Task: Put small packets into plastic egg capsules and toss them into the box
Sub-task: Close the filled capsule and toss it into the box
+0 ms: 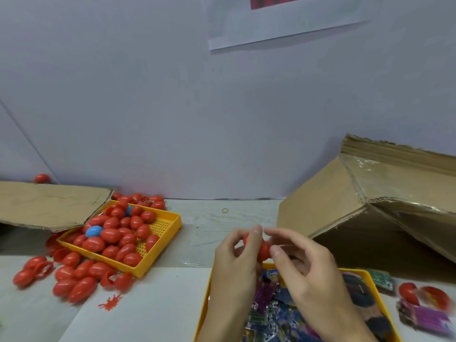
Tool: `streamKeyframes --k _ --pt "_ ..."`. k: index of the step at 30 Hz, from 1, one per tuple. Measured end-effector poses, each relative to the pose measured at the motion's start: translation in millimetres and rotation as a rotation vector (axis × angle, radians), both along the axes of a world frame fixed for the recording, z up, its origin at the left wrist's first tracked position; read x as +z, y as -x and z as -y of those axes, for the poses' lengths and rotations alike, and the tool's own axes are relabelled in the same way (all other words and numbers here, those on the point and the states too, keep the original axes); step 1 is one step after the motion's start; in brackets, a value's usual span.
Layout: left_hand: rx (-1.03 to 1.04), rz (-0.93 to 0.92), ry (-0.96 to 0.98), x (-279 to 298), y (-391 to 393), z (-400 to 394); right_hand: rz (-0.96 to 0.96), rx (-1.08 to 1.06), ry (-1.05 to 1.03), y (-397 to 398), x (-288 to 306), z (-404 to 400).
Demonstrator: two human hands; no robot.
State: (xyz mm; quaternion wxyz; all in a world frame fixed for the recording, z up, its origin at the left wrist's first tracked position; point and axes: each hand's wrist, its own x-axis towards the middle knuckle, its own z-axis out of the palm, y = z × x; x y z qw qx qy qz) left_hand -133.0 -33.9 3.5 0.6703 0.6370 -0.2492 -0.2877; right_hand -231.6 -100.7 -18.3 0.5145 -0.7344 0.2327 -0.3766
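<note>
Both hands were up over the counter (222, 223), and they held one red egg capsule (262, 248) between them. The left hand (234, 257) had its fingers curled round the left end of the capsule, with one fingertip poking up over the top. The right hand (308, 270) pinched the right end with its thumb and fingers. So each grip was closed on the same capsule, and the capsule sat in the air just above a yellow tray of small packets (271, 309). I could not tell if a packet was inside the capsule.

To the left, another yellow tray (170, 227) was piled with red capsules (111, 235), and two blue capsules (94, 231) were mixed in. More red capsules (74, 280) lay loose on the counter beside it. A flat piece of cardboard (49, 206) hung over the back of that tray.

On the right was a big cardboard box (345, 198), tipped on its side. Near it, at the right edge, lay open red capsule halves (424, 293) and a purple packet (430, 318). A small rubber band (225, 210) lay on the counter far back.
</note>
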Motion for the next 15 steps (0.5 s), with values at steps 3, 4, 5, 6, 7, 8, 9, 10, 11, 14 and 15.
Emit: streamKeyframes --k 3,4,5,6,7,8,9,10,11,14,15 --pt "-0.023 0.029 0.041 -2.0 -1.2 -2.1 0.024 0.057 0.003 -2.0 2.3 -3.3" --pt "-0.033 0.036 0.044 -3.5 -2.5 -2.6 0.024 0.042 -0.004 -2.9 1.8 -3.4" --pt "-0.04 0.037 0.034 -5.1 -3.5 -3.3 0.029 0.024 -0.019 -4.2 1.1 -3.1" --pt "-0.039 0.011 0.026 -7.9 -5.2 -3.8 0.041 0.005 -0.044 -5.4 0.9 -3.1" --pt "-0.04 -0.042 0.042 -9.8 -6.8 -4.6 0.062 -0.013 -0.073 -6.2 0.7 -2.7" --pt "-0.046 -0.09 0.074 -10.5 -8.0 -5.2 0.092 -0.025 -0.11 -6.6 0.3 -1.9" --pt "-0.056 -0.104 0.103 -10.5 -8.3 -5.9 0.122 -0.029 -0.152 -7.1 0.2 -0.9" --pt "-0.065 -0.085 0.111 -10.1 -7.9 -6.7 0.147 -0.023 -0.199 -7.3 0.2 -0.5" --pt "-0.072 -0.058 0.117 -10.0 -7.5 -7.5 0.166 -0.009 -0.242 -7.5 0.0 0.0" --pt "-0.062 0.025 0.144 -10.1 -6.9 -9.2 0.196 0.005 -0.31 -7.8 1.4 -0.2" --pt "-0.049 0.045 0.152 -9.3 -6.4 -9.5 0.207 -0.004 -0.309 -8.0 1.9 -0.8"
